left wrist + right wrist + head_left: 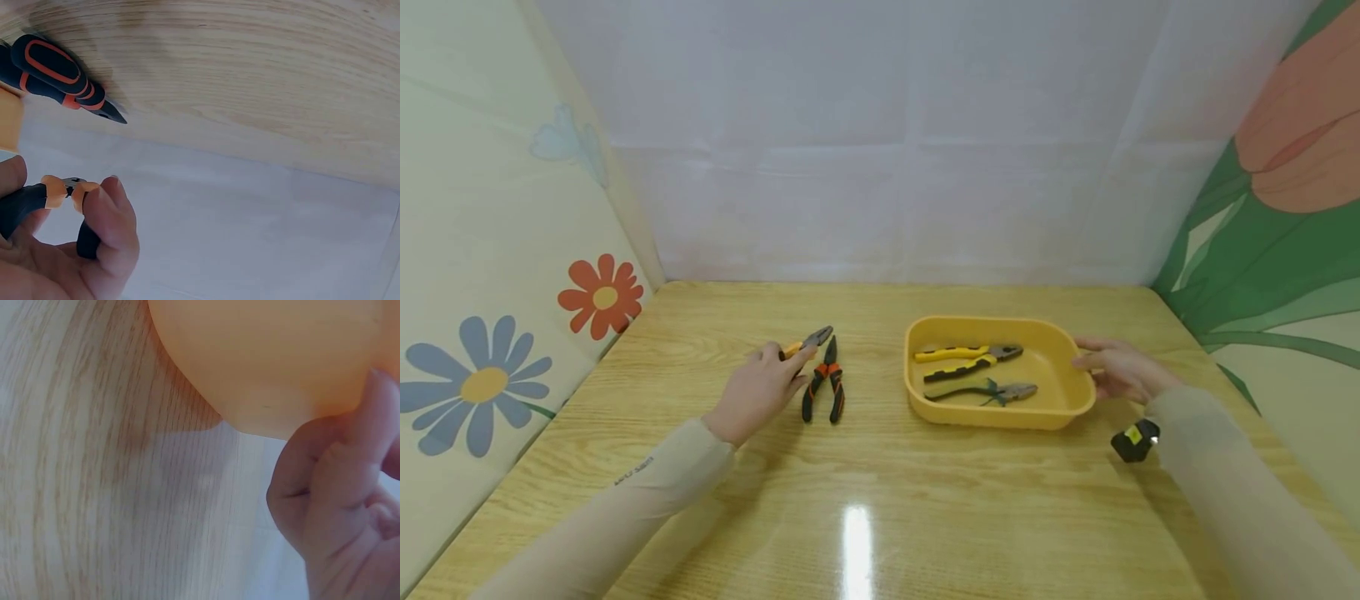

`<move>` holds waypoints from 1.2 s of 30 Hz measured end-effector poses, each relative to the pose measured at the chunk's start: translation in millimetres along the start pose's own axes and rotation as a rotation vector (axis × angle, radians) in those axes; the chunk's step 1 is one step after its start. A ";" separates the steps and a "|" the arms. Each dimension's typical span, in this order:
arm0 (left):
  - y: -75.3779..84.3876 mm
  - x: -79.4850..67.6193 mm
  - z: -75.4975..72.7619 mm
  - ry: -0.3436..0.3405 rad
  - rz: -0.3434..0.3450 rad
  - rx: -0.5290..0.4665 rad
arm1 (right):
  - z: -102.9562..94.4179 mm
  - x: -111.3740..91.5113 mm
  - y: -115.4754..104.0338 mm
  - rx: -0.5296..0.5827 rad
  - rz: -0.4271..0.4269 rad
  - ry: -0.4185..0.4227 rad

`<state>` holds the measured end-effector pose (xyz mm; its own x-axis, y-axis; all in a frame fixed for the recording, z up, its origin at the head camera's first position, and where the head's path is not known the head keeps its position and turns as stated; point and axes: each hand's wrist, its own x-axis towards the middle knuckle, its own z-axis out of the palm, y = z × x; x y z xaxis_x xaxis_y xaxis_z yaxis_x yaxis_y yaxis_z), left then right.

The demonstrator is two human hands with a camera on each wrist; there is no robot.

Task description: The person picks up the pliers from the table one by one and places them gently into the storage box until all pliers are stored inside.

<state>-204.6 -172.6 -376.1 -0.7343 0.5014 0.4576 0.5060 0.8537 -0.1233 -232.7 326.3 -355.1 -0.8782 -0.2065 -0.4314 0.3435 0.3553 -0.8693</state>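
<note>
My left hand [756, 392] grips combination pliers [74, 184] with black and orange handles, raised over the left part of the table. In the head view their grey jaws point away to the upper right. Just right of that hand, long-nose pliers [824, 379] with black and red handles lie on the wood, tips pointing away. My right hand [1122, 371] holds the right end of a yellow plastic bin [1000, 418] at its rim. Inside the bin lie pliers with yellow and black handles [962, 367] and another pair with dark green handles [981, 390].
The wooden table [775, 517] ends at a white cloth backdrop [880, 208] behind. Flower-printed panels [475, 208] flank it. Beside my right wrist is a small black device with a yellow mark [1135, 440].
</note>
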 end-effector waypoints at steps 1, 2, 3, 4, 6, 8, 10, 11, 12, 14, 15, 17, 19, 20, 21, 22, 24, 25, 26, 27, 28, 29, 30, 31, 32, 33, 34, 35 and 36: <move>0.7 0.4 -0.2 0.011 0.011 0.007 | 0.1 0.0 0.2 0.000 -0.002 0.000; 1.3 0.8 -0.2 0.026 0.025 0.013 | 0.1 0.0 0.3 0.001 -0.004 0.001; 2.1 1.2 -0.4 0.040 0.035 0.019 | 0.2 0.0 0.3 0.001 -0.005 0.002; 2.8 1.6 -0.5 0.053 0.047 0.024 | 0.2 0.1 0.4 0.000 -0.006 0.003; 4.4 2.5 -1.0 0.072 0.065 0.023 | 0.0 0.0 0.4 -0.002 -0.006 0.005; 6.0 3.8 -1.7 0.078 0.073 0.016 | -0.4 0.1 0.7 -0.002 -0.006 0.004; 7.5 5.3 -2.9 0.070 0.076 0.002 | -1.2 0.5 1.3 -0.003 -0.005 0.001; 8.1 5.8 -3.4 0.060 0.076 -0.001 | -1.5 0.7 1.5 -0.003 -0.005 0.000; 8.7 6.4 -4.1 0.051 0.075 -0.004 | -1.8 1.1 1.9 -0.002 -0.005 -0.001; 9.7 7.6 -5.2 0.029 0.074 -0.010 | -2.4 1.7 2.5 -0.003 -0.005 -0.001; 10.3 8.1 -5.8 0.022 0.075 -0.011 | -2.6 2.0 2.8 0.000 -0.005 0.000; 10.9 8.8 -6.3 0.012 0.082 -0.011 | -2.5 2.3 2.9 0.002 -0.003 0.001; 11.5 9.9 -6.7 0.008 0.089 -0.021 | -2.1 2.4 2.7 0.005 0.001 0.004; 11.7 10.5 -6.6 0.007 0.093 -0.025 | -1.9 2.4 2.4 0.009 0.004 0.004; 12.0 11.0 -6.8 0.009 0.097 -0.031 | -1.6 2.4 2.1 0.011 0.006 0.003; 12.2 11.8 -6.5 0.011 0.102 -0.034 | -1.3 2.1 1.7 0.012 0.009 0.005; 12.7 13.2 -6.9 0.016 0.112 -0.036 | -0.7 1.6 1.1 0.010 0.012 0.007; 13.0 13.9 -6.9 0.019 0.119 -0.028 | -0.6 1.5 1.0 0.007 0.012 0.008; 13.2 14.3 -6.8 0.022 0.126 -0.022 | -0.3 1.3 0.8 0.007 0.011 0.008; 13.6 14.8 -7.1 0.026 0.133 -0.014 | -0.2 1.2 0.6 0.003 0.009 0.009; 14.0 15.6 -7.1 0.027 0.139 -0.007 | 0.1 1.0 0.4 0.004 0.008 0.010; 14.6 16.3 -7.5 0.028 0.143 -0.003 | 0.0 1.0 0.5 0.000 0.007 0.010; 15.4 17.2 -7.8 0.029 0.149 0.000 | 0.0 1.0 0.5 0.003 0.007 0.010; 16.3 18.3 -8.0 0.031 0.154 0.000 | -0.2 1.0 0.6 0.002 0.005 0.008; 17.3 19.4 -8.5 0.033 0.159 -0.003 | -0.1 1.0 0.5 0.004 0.006 0.009; 18.4 20.7 -8.7 0.035 0.165 -0.005 | -0.2 1.0 0.6 0.003 0.006 0.010; 19.4 22.0 -8.9 0.036 0.172 -0.008 | -0.2 0.9 0.6 0.005 0.006 0.010; 20.6 23.3 -9.2 0.034 0.177 -0.013 | -0.4 1.1 0.8 0.003 0.005 0.009; 21.6 24.6 -9.4 0.028 0.182 -0.012 | -0.3 1.1 0.9 0.003 0.005 0.009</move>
<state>-207.5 -143.2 -359.3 -0.6172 0.6435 0.4527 0.6351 0.7471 -0.1960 -233.5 326.7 -356.3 -0.8793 -0.1965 -0.4338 0.3491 0.3537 -0.8678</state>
